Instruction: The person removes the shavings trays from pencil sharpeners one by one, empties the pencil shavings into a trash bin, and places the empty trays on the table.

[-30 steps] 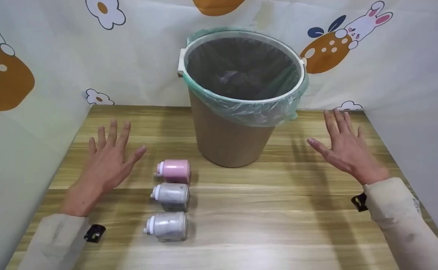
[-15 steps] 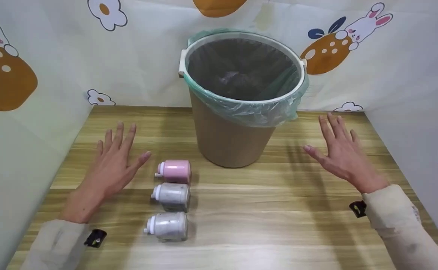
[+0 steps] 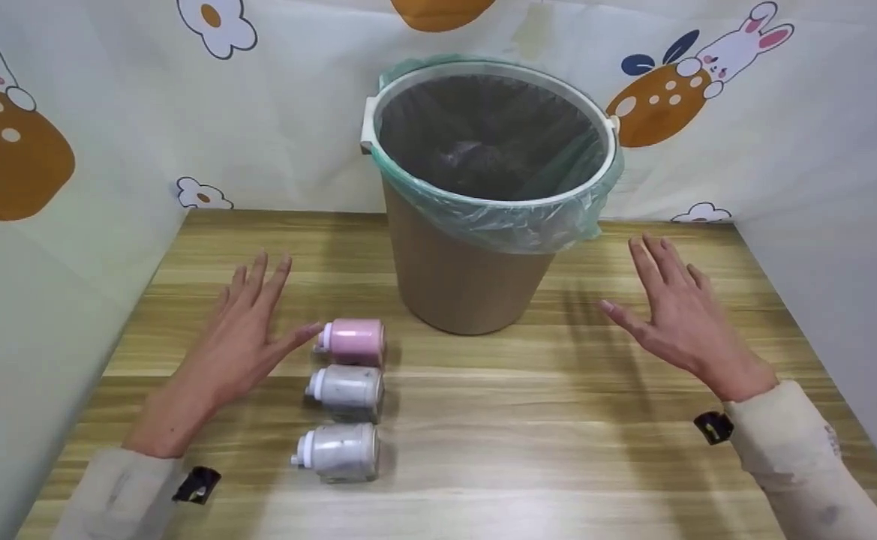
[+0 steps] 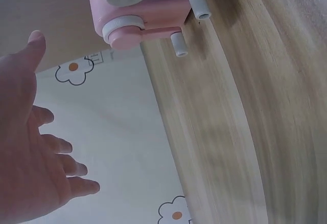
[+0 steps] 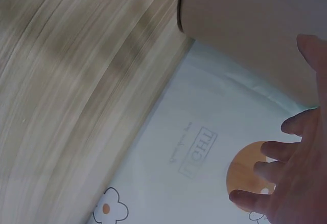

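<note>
Three pump bottles lie in a column on the wooden table, their caps pointing left: a pink bottle (image 3: 355, 337) at the back, a grey-white bottle (image 3: 348, 388) in the middle and another grey-white bottle (image 3: 342, 451) nearest me. My left hand (image 3: 235, 341) hovers left of them, fingers extended and holding nothing. Its thumb overlaps the pink cap in the head view, but the left wrist view shows a gap between thumb and pink bottle (image 4: 125, 29). To the right of a brown trash bin (image 3: 468, 285), my right hand (image 3: 682, 319) is held with fingers extended, also holding nothing.
A green translucent liner bag (image 3: 513, 225) folds over the bin's white rim; the bin stands at the back, near the patterned wall covering (image 3: 280, 127). Wall coverings also flank the table (image 3: 498, 442) left and right. Black wrist devices (image 3: 198, 486) sit at both sleeves.
My left hand has moved right, toward the pink bottle. The right hand has shifted slightly left and nearer to me. Bottles and bin stay in place.
</note>
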A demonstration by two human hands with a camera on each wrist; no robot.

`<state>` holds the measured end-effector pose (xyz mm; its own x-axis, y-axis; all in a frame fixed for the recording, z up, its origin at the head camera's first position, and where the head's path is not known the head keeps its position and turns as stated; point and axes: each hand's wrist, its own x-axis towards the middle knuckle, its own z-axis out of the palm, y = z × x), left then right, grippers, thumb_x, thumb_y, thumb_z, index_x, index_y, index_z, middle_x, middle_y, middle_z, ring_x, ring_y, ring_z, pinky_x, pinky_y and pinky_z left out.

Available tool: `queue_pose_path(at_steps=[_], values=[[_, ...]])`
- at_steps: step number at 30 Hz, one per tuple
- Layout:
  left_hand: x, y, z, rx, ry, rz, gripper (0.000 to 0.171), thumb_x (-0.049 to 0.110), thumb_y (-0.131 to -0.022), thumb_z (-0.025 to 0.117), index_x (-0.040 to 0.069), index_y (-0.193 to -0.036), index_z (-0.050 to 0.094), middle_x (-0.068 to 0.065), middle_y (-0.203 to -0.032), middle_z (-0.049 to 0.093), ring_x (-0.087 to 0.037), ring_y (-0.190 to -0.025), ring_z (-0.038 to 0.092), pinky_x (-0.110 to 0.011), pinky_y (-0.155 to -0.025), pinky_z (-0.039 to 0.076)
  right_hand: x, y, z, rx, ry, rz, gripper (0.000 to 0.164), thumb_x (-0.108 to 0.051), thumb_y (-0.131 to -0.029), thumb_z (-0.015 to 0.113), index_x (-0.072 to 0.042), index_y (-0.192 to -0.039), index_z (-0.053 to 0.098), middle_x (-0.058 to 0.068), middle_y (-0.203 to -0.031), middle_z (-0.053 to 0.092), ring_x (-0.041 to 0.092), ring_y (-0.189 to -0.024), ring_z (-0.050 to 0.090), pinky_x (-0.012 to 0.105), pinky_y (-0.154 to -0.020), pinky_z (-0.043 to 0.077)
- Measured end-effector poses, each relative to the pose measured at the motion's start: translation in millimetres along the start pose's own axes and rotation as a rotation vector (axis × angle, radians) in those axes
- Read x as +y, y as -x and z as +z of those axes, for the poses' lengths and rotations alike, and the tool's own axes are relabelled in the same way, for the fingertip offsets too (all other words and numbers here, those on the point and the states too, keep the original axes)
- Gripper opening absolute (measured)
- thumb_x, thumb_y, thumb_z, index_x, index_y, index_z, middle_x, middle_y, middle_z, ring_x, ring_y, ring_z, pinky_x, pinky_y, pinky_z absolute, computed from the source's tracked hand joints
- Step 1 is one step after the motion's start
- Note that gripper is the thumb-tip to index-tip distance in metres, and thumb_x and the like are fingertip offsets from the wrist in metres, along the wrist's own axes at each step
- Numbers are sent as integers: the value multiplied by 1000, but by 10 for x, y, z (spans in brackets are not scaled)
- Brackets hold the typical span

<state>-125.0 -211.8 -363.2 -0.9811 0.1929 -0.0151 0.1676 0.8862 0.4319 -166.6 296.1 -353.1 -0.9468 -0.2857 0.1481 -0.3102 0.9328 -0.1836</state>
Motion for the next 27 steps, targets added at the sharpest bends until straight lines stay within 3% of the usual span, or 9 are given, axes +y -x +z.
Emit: queue_pose_path(at_steps=[9, 16, 27], values=[[40, 29, 39, -2, -8, 13, 94, 67, -96, 48, 18, -162, 4, -19, -168, 1, -50, -152, 6, -72, -120, 11, -94, 84, 38, 31, -32, -38, 89, -52, -96, 60, -5, -159, 20, 25, -162, 25, 47, -150, 21, 71, -114, 24], [46, 35, 97, 44, 5, 37, 91, 66, -95, 51, 19, -162, 11, -18, -168, 13, -51, -149, 21, -76, -115, 20, -169, 119, 70, 32, -57, -62, 86, -49, -97, 61, -7, -159, 20, 24, -162, 26, 47, -148, 24, 68, -113, 27], [16, 53, 203, 80, 48, 36, 90, 64, -92, 58, 17, -160, 22, -19, -165, 23, -49, -147, 27, -77, -113, 24, -302, 180, 148, 35, -46, -90, 84, -47, -96, 63, -4, -158, 25, 20, -161, 29, 41, -147, 31, 69, -114, 31]])
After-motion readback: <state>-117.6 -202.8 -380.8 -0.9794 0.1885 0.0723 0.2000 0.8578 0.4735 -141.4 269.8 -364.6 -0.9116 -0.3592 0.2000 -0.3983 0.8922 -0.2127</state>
